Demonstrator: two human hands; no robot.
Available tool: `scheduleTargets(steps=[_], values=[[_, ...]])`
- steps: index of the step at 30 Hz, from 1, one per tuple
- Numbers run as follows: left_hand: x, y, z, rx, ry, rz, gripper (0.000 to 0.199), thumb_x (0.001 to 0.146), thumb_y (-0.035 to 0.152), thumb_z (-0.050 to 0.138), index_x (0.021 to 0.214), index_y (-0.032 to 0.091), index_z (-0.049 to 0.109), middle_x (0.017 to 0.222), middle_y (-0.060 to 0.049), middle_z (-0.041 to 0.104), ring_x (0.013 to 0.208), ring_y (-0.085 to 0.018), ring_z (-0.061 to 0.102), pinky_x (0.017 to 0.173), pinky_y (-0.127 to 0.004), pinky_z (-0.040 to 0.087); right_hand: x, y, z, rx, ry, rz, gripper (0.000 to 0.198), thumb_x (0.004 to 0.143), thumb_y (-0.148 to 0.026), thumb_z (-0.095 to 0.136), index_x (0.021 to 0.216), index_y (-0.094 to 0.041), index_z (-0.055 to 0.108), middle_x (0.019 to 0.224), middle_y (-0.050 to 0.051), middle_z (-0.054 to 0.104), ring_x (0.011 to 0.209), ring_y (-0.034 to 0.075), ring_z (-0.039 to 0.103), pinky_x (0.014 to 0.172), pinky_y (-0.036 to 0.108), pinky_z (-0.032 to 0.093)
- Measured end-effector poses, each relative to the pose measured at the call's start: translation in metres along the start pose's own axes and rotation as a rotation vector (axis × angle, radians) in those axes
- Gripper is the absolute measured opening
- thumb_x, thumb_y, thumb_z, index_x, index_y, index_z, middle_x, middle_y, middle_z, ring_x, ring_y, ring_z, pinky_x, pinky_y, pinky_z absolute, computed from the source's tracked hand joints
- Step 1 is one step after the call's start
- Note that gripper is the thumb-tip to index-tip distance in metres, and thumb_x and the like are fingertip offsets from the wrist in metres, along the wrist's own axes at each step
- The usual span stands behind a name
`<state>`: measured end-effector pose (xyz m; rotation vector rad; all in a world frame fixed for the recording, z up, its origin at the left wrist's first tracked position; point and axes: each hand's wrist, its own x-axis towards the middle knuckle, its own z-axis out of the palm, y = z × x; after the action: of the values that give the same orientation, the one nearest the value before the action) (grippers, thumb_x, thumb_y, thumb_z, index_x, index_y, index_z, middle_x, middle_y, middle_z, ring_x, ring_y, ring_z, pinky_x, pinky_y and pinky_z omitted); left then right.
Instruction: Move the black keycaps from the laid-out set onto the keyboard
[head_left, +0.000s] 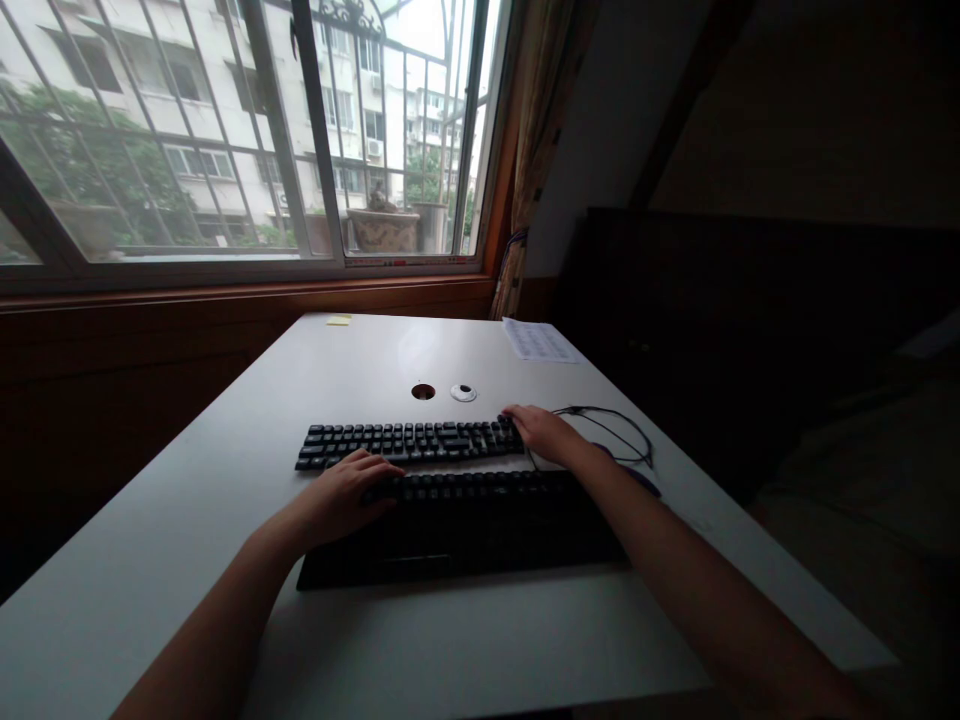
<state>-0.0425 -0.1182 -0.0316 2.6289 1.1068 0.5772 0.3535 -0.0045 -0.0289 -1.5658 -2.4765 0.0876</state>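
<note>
A black keyboard lies on the white table, with a row of keys along its far edge and a dark, wide front part. Beyond it, several rows of black keycaps are laid out on the tabletop. My left hand grips the keyboard's far left corner, thumb on the near side and fingers over the far edge. At the right end of the keycap rows, my right hand has its fingertips together on a keycap. My right forearm covers part of the keyboard's right end.
A black cable loops to the right on the white table, near a dark mouse-like object. Farther back are a round hole, a round cover, a printed sheet and a yellow note. A barred window faces me.
</note>
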Motion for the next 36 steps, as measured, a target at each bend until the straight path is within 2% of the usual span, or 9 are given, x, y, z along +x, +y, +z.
scheduleTargets(steps=[12, 22, 26, 31, 36], values=[[0.001, 0.004, -0.003, 0.0, -0.01, -0.007, 0.036, 0.094, 0.027, 0.064, 0.13, 0.029, 0.061, 0.119, -0.005, 0.068, 0.112, -0.025, 0.058, 0.096, -0.04, 0.052, 0.005, -0.001, 0.002, -0.026, -0.027, 0.014, 0.032, 0.102, -0.024, 0.042, 0.127, -0.022, 0.062, 0.121, 0.009, 0.073, 0.109, 0.022, 0.067, 0.097, 0.03, 0.045], [0.001, 0.0, -0.001, -0.007, 0.005, 0.011, 0.036, 0.094, 0.029, 0.064, 0.13, 0.03, 0.061, 0.119, -0.006, 0.068, 0.11, -0.025, 0.059, 0.095, -0.04, 0.052, 0.004, 0.001, 0.008, -0.034, -0.006, -0.015, 0.033, 0.102, -0.024, 0.043, 0.129, -0.021, 0.062, 0.122, 0.009, 0.072, 0.109, 0.021, 0.067, 0.098, 0.03, 0.047], [0.0, 0.001, -0.001, -0.003, 0.003, 0.0, 0.035, 0.095, 0.03, 0.063, 0.13, 0.03, 0.061, 0.12, -0.005, 0.068, 0.111, -0.025, 0.059, 0.095, -0.04, 0.052, 0.008, 0.001, 0.006, -0.04, 0.035, -0.046, 0.033, 0.1, -0.019, 0.045, 0.127, -0.018, 0.064, 0.124, 0.011, 0.07, 0.116, 0.022, 0.063, 0.103, 0.033, 0.044], [0.0, 0.002, -0.001, -0.005, 0.014, 0.013, 0.035, 0.095, 0.029, 0.063, 0.129, 0.029, 0.062, 0.119, -0.006, 0.068, 0.11, -0.025, 0.059, 0.094, -0.039, 0.052, 0.022, 0.001, -0.003, -0.047, 0.094, -0.051, 0.03, 0.096, -0.012, 0.05, 0.117, -0.017, 0.07, 0.117, 0.01, 0.072, 0.115, 0.023, 0.06, 0.105, 0.036, 0.043], [0.0, 0.001, -0.001, 0.004, 0.003, 0.013, 0.036, 0.095, 0.029, 0.063, 0.13, 0.03, 0.061, 0.119, -0.005, 0.068, 0.11, -0.025, 0.059, 0.094, -0.04, 0.052, 0.04, 0.0, -0.01, -0.055, 0.066, -0.058, 0.02, 0.091, -0.013, 0.061, 0.105, -0.019, 0.074, 0.105, 0.008, 0.075, 0.107, 0.023, 0.061, 0.098, 0.034, 0.046]])
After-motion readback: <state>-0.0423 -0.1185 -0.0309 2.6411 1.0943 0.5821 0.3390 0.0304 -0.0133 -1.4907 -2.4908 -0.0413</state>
